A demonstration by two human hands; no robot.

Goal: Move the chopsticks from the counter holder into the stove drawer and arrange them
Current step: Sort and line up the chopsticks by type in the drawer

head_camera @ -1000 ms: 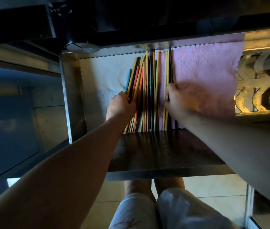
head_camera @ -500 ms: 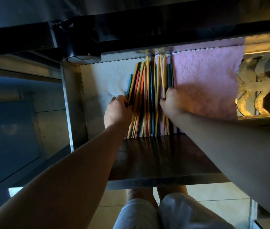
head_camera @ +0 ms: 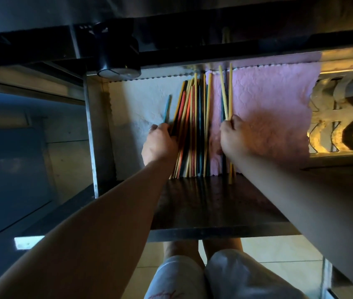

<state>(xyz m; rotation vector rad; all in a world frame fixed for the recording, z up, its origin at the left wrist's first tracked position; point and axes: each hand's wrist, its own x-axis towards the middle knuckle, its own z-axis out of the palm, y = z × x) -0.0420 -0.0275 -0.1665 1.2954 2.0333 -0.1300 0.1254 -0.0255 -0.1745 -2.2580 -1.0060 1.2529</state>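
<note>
Looking down into an open metal drawer point(head_camera: 91, 134) across the middle of the frame, lined with a white cloth point(head_camera: 136, 104) on its left half and a pink cloth point(head_camera: 268, 104) on its right. Lying lengthwise at the seam of the two cloths, a loose bundle of coloured chopsticks point(head_camera: 195, 126): yellow, orange, red, teal and dark ones, near ends roughly level at the drawer's lower edge, far ends fanning toward the top of the frame.

At the bundle's left edge, left hand point(head_camera: 159, 145), knuckles up, fingers curled round the lower part of a blue chopstick point(head_camera: 167, 108) – angled away from the others, out over the white cloth. Whether any dark sticks under the palm are also gripped, cannot tell.

To the right of the bundle, apart from it on the pink cloth, right hand point(head_camera: 233, 137) pinching two yellow chopsticks point(head_camera: 225, 93) between thumb and curled fingers – tips spread in a narrow V toward the top, near ends poking out below the wrist, over the drawer's lower edge.

Upper left, just above the drawer's corner, a round black knob point(head_camera: 117, 59). Far right, a lit patterned lattice point(head_camera: 339, 117). Bottom of the frame: pale tiled floor point(head_camera: 279, 249) and knees point(head_camera: 236, 277) in white fabric.
</note>
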